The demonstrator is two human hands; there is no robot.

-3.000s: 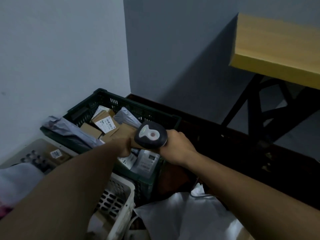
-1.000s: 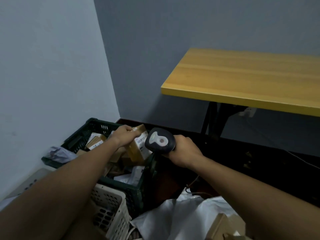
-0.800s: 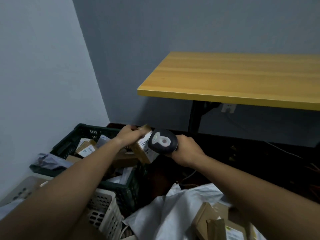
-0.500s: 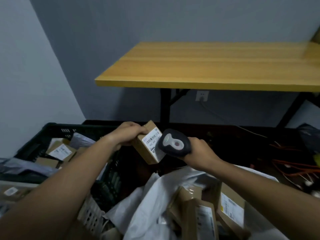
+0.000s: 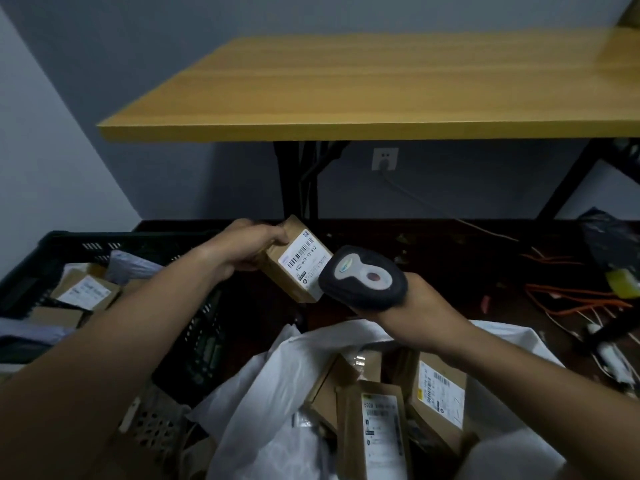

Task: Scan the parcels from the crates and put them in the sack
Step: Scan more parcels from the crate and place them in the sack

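Note:
My left hand (image 5: 244, 245) grips a small brown cardboard parcel (image 5: 290, 271) by its top end, white barcode label facing up. My right hand (image 5: 420, 306) holds a black handheld scanner (image 5: 363, 283) whose head sits right against the parcel's label edge. Both are held in the air between the dark green crate (image 5: 52, 251) on the left, which holds more labelled boxes and grey mailer bags, and the open white sack (image 5: 277, 393) below, which contains several brown parcels (image 5: 382, 431).
A yellow wooden table (image 5: 363, 88) on black legs stands ahead against the grey wall. A white perforated basket (image 5: 152, 420) sits at lower left beside the crate. Orange and white cables (image 5: 571, 306) lie on the dark floor at right.
My left hand has lifted the parcel out of the crate and carried it right toward the sack. The scanner stayed close beside it. My view has turned right.

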